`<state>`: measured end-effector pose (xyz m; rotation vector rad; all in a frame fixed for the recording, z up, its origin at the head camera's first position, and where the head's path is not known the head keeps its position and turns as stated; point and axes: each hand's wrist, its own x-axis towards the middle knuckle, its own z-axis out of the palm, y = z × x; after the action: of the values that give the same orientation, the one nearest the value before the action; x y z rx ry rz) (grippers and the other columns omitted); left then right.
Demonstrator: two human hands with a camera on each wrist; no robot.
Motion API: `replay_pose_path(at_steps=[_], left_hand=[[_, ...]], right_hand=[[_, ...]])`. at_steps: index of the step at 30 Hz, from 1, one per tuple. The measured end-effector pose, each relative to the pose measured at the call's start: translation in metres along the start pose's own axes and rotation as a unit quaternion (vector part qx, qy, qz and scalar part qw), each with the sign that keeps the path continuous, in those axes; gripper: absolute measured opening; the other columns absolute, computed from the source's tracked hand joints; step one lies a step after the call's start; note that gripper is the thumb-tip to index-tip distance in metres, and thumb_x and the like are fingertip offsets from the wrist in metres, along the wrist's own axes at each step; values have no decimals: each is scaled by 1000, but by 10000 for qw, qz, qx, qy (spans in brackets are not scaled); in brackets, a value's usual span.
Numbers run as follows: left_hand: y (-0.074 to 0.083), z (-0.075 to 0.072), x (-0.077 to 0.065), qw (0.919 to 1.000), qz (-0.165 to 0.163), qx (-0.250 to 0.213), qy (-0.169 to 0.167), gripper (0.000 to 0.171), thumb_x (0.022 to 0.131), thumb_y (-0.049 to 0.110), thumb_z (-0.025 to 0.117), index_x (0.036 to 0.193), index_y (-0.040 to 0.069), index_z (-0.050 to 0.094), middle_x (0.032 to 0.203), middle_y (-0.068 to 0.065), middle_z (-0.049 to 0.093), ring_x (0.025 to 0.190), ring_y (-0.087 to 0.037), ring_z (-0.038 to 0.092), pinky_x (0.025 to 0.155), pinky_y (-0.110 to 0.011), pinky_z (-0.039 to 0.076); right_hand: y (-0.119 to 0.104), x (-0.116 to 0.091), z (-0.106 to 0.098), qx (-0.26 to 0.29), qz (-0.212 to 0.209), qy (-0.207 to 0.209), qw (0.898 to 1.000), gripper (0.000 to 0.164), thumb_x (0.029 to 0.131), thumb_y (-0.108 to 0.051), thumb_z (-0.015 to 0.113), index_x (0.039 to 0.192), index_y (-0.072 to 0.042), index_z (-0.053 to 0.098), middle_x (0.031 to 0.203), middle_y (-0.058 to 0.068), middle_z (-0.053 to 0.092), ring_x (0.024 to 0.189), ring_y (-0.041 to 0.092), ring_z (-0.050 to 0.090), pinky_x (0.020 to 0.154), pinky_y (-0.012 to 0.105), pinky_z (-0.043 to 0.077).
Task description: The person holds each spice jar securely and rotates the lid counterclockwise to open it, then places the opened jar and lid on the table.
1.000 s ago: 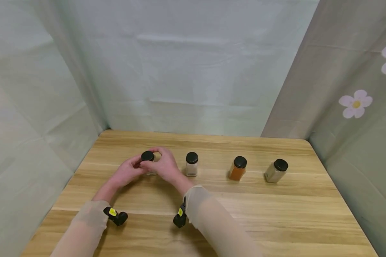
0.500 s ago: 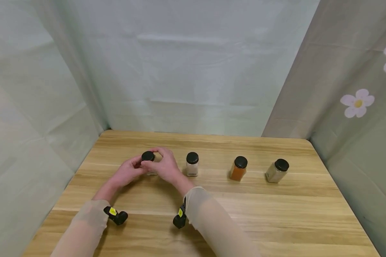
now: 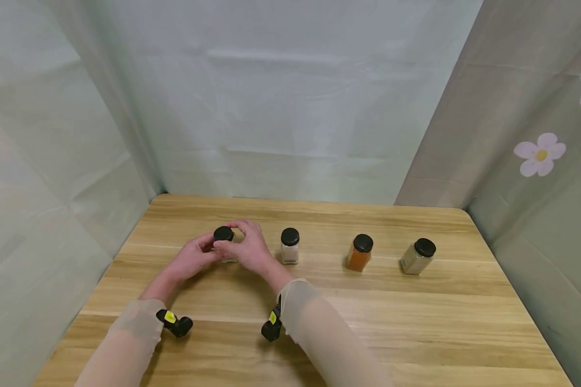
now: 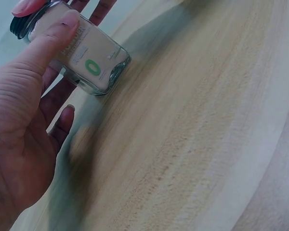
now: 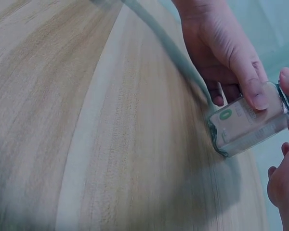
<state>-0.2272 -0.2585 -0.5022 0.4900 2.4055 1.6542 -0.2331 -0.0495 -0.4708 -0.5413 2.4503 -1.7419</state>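
At the left of the table, a glass spice jar [image 4: 89, 55] of pale powder has a black lid [image 3: 224, 233] and a label with a green mark. My left hand [image 3: 192, 259] grips the jar's body, its thumb lying across the label in the left wrist view. From the other side, my right hand [image 3: 252, 250] pinches the black lid between thumb and fingers. Seen from the right wrist, the jar is tilted in the picture, with its base low over the wood and a shadow beside it. The right hand [image 5: 285, 185] shows only partly there.
To the right stand a jar of white powder [image 3: 289, 253], a jar of orange powder [image 3: 358, 260] and a jar of greyish powder [image 3: 415, 262], all black-lidded. Pale cloth [image 3: 281, 107] hangs behind the wooden table [image 3: 416, 328], and a flowered cloth [image 3: 528, 226] on its right.
Both hands keep their hold on the jar and its lid at the same spot. Only the head view has shifted very slightly.
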Motion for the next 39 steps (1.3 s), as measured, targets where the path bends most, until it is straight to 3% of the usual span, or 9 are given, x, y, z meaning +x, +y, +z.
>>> replay_pose_path(at_steps=[7,12,18,25,33,39], left_hand=[[1,0,-1,9997,-206,103,48,60,97,25,73,151,9,51,148,-14,54,126,-24,55,94,-20,49],[1,1,0,9999,-143,-4,2,61,97,24,73,151,9,50,149,-14,53,130,-26,53,94,-21,49],[1,1,0,9999,-15,111,77,57,97,23,74,148,9,54,147,-13,55,130,-24,53,94,-20,47],[0,2,0,9999,24,124,90,57,98,21,73,150,9,52,150,-13,52,133,-25,49,97,-20,45],[1,2,1,9997,-35,203,104,58,97,24,73,150,10,53,152,-12,51,137,-31,46,98,-17,42],[0,2,1,9998,-8,140,111,58,98,21,73,149,8,52,151,-13,51,137,-30,46,98,-17,42]], right_hand=[[1,1,-3,-29,-6,-193,9998,51,89,-42,81,134,-23,66,153,2,46,140,17,32,113,46,33],[3,1,-4,53,55,-305,9995,51,89,-43,80,135,-25,66,154,3,44,140,16,31,113,47,32],[4,3,-6,295,137,-452,9984,50,89,-41,81,134,-28,66,150,-6,44,140,14,31,113,48,31],[7,5,-8,640,151,-783,9948,50,92,-36,79,138,-23,64,147,-12,43,141,14,33,115,46,30],[2,5,-9,760,118,-1056,9914,60,96,-34,74,148,-11,54,161,2,34,146,16,26,118,50,24],[2,6,-8,766,70,-1133,9906,54,98,-31,71,146,-12,56,163,2,31,148,14,23,118,47,24]])
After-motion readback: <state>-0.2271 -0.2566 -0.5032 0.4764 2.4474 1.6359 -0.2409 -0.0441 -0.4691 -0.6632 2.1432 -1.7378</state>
